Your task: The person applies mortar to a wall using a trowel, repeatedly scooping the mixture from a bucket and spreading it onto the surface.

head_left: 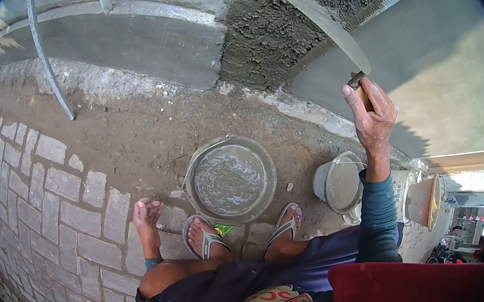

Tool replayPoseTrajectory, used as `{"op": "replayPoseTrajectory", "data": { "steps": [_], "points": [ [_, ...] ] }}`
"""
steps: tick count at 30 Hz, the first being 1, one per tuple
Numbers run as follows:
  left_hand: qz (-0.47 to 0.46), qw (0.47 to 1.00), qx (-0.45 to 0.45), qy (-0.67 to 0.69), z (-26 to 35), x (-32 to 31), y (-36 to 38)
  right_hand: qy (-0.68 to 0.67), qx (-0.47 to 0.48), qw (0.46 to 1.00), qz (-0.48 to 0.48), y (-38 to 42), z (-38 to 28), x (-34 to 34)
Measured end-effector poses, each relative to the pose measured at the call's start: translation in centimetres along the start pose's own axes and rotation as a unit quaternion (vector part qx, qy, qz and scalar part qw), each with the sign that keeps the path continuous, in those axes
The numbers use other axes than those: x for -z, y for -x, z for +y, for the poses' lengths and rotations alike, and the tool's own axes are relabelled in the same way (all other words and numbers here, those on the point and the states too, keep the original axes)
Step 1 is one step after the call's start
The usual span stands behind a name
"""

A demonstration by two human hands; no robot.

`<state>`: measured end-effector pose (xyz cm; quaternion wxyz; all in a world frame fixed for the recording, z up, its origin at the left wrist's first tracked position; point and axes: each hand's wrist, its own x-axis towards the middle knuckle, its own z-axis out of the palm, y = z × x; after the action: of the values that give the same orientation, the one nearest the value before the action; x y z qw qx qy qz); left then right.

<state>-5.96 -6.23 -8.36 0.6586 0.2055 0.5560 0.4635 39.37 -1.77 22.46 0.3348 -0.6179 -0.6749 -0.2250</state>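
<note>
My right hand (373, 116) is closed round the handle of a trowel (332, 32), whose long grey blade points up and left over rough wet mortar (268, 39) on the wall. Beside my left knee hangs my left hand (148, 212), fingers partly curled and apart, holding nothing. A round basin (189, 172) with wet grey mix in it stands on the ground in front of my feet. To its right is a bucket (321, 182) of grey liquid.
Smooth plaster (438, 78) covers the wall at right. A curved metal strip (42, 54) leans at the left. Another bucket (423, 200) stands beyond my right forearm. Paving stones (66, 208) cover the lower left. A green wrapper (223, 230) lies between my feet.
</note>
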Motion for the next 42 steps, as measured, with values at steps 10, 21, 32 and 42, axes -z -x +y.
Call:
{"op": "replayPoseTrajectory", "data": {
  "steps": [10,21,32,42],
  "points": [
    [-0.046,0.999,0.001,0.005,0.4,-2.3,0.0,-0.138,-0.078,0.86,-0.484,20.0,-4.8,-3.2],
    [0.0,1.0,-0.022,-0.008,0.8,0.4,0.4,-0.187,-0.242,0.782,-0.543,7.0,5.7,-14.3],
    [0.03,0.999,0.0,-0.028,-0.2,0.9,1.4,-0.238,-0.285,0.774,-0.513,-4.3,7.6,-5.5],
    [0.026,0.999,-0.008,-0.016,0.2,-0.9,0.9,-0.239,-0.252,0.859,-0.377,-12.8,3.5,4.8]
  ]
}}
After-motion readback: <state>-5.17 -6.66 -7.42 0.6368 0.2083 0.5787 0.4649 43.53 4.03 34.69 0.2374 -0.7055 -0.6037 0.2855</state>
